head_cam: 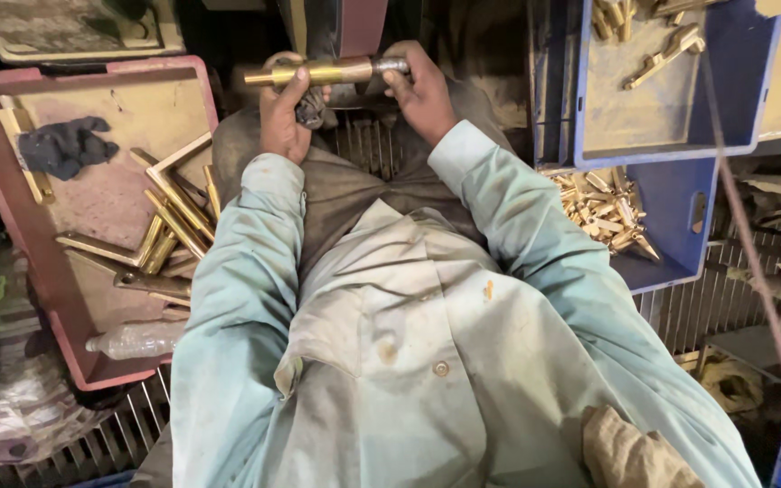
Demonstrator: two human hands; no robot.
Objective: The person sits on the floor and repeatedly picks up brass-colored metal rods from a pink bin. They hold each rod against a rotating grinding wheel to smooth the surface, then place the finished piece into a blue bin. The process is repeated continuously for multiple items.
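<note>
Both my hands hold one brass rod (323, 71) level in front of me, close to an upright belt (362, 25). My left hand (282, 113) grips its left part, with a dark rag (311, 108) bunched under the fingers. My right hand (422, 90) pinches the rod's grey, unpolished right end. Pale green sleeves cover both my arms.
A red tray (11, 244) on my left holds several long brass bars (172, 221), a dark cloth (65, 145) and a clear plastic bottle (137, 339). On my right, stacked blue crates (680, 217) hold many small brass parts (603, 208). A metal grate floor lies below.
</note>
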